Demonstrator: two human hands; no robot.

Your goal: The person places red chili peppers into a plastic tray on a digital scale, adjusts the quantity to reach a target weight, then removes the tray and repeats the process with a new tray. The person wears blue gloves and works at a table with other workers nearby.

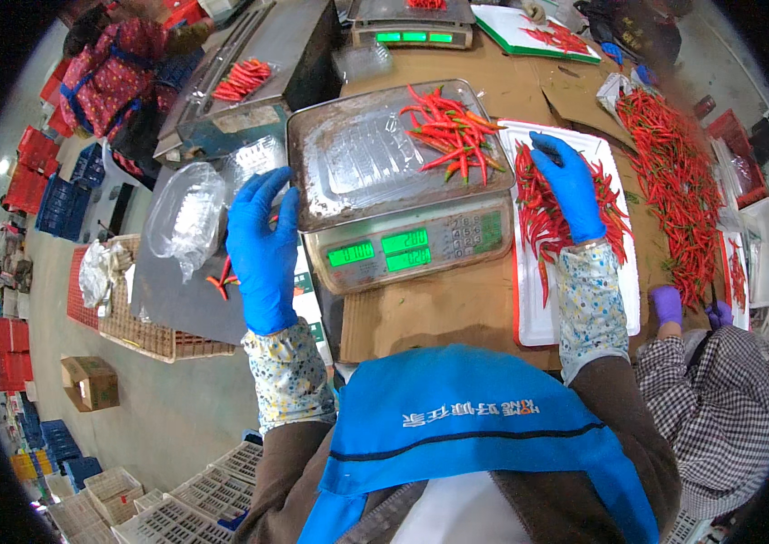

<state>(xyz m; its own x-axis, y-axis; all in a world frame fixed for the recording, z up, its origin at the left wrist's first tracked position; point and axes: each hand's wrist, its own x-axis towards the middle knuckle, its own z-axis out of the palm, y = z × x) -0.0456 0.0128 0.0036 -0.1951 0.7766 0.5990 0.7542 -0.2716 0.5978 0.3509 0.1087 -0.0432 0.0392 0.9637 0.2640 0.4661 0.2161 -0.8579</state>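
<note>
My left hand, in a blue glove, is raised with fingers apart at the left edge of a digital scale; a few red chilies lie beside it on the dark surface. On the scale's metal pan are a clear plastic tray and, at the right, a heap of red chilies. My right hand, gloved in blue, is over a white foam tray of red chilies. Thumb and fingers are apart, and nothing shows between them.
Clear plastic packs lie left of the scale. A packed chili portion rests on the metal machine behind. A long chili pile lies at right, by a co-worker's purple-gloved hands. A second scale stands at the back.
</note>
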